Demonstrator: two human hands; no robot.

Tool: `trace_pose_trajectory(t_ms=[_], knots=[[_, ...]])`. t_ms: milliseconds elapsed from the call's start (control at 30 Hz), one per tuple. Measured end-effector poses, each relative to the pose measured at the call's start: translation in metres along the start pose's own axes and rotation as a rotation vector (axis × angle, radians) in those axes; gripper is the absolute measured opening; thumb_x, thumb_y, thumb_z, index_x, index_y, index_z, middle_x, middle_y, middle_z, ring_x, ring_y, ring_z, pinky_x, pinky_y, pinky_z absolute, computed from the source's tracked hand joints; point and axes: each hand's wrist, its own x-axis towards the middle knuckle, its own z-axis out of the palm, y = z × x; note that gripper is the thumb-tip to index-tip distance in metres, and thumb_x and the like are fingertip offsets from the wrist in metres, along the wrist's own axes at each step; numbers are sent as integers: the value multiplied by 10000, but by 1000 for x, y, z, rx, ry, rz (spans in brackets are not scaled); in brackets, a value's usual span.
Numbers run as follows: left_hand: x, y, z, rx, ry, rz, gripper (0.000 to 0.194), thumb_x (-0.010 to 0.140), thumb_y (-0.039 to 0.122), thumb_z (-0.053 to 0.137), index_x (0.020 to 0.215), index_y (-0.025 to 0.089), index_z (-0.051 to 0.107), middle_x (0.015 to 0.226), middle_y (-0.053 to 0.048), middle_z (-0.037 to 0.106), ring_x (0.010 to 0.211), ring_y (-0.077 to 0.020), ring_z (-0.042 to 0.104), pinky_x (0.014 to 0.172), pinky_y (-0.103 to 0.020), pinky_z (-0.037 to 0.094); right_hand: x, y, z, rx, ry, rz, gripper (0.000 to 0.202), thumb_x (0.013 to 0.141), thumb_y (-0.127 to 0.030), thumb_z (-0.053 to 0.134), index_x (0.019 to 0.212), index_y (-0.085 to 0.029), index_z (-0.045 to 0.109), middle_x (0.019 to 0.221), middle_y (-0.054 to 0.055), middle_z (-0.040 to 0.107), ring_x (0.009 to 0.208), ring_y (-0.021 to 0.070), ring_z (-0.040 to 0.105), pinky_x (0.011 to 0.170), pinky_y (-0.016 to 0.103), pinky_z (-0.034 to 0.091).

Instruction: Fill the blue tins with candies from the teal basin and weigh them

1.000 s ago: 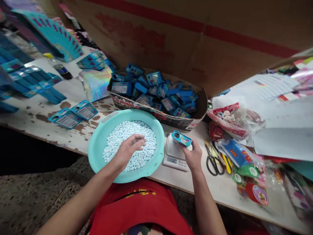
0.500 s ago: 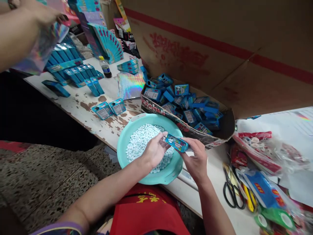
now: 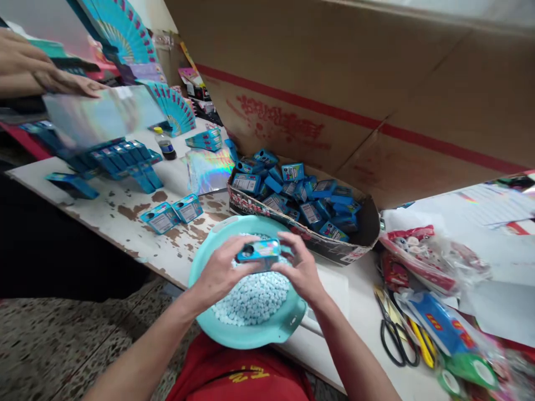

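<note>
A small blue box [image 3: 259, 252] with a dark round opening at its left end is held over a turquoise basin [image 3: 200, 312]. My left hand [image 3: 223, 270] grips its left end between thumb and fingers. At the right end, the thumb and fingers of my right hand [image 3: 301, 267] close on it. Many small pale candies [image 3: 251, 298] fill the basin below. Behind, an open carton [image 3: 359, 239] contains many blue boxes [image 3: 311, 214] lying loosely. Two more blue boxes [image 3: 172, 214] stand on the worn white table [image 3: 137, 239] to the left.
At the upper left another person's hand [image 3: 45, 69] is over a shiny sheet [image 3: 104, 114] above rows of blue boxes. A dark bottle [image 3: 166, 146] stands nearby. A large cardboard box [image 3: 267, 94] rises behind the carton. Scissors [image 3: 395, 334] and packaged items lie on the right.
The box has moved left and been turned, and my left hand has gone from open beside it to gripping its end. The other person's shiny sheet has shifted right, and the view has tilted.
</note>
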Motion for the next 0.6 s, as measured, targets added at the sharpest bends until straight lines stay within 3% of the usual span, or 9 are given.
trace_pose_trajectory(t_ms=[67,167,233,333,467,533,600], knots=[[3,-10,-23,124,218,-77,440,832,452,616,1216,242,571,1226,-49,635,1138,-254,583,1014,-388,447,30,-2,-29,-114,117,-58,647,718,-395,780,1307,-319,522,1322,55,559,1141,238,585,940,395,512],[7,-49,-58,418,480,-220,506,879,500,518,1287,201,502,1291,-97,580,1187,-293,551,1032,-426,427,76,7,-103,-634,404,-76,469,793,-427,689,1212,-232,609,1232,99,610,1169,275,557,1033,450,428],[9,-85,-72,604,495,-324,538,899,519,448,1291,153,490,1301,-139,549,1252,-347,486,1049,-478,397,99,20,-154,-982,445,145,424,782,-408,685,1137,-179,650,1200,142,617,1159,310,560,1031,457,413],[9,-139,-75,693,363,-502,543,899,507,373,1295,147,466,1229,-143,560,1213,-392,495,945,-518,458,119,38,-206,-1076,458,274,449,724,-371,741,1093,-126,665,1174,199,620,1150,366,562,1004,481,411],[6,-185,-61,694,471,-467,549,898,498,341,1374,226,351,1255,-125,517,1272,-430,415,843,-528,498,142,56,-223,-1097,472,354,591,678,-409,792,1176,-140,622,1265,195,588,1183,368,553,992,460,423],[5,-190,-56,692,513,-394,564,913,482,345,1418,236,293,1335,-142,443,1287,-440,389,846,-552,497,159,64,-222,-1090,507,421,648,709,-442,776,1227,-105,582,1280,229,574,1176,366,563,976,466,440],[1,-182,-55,718,527,-340,558,932,458,356,1437,235,273,1421,-161,344,1309,-427,369,909,-579,472,175,70,-221,-1074,554,504,662,764,-456,737,1236,-30,553,1240,290,574,1149,376,577,951,500,458]])
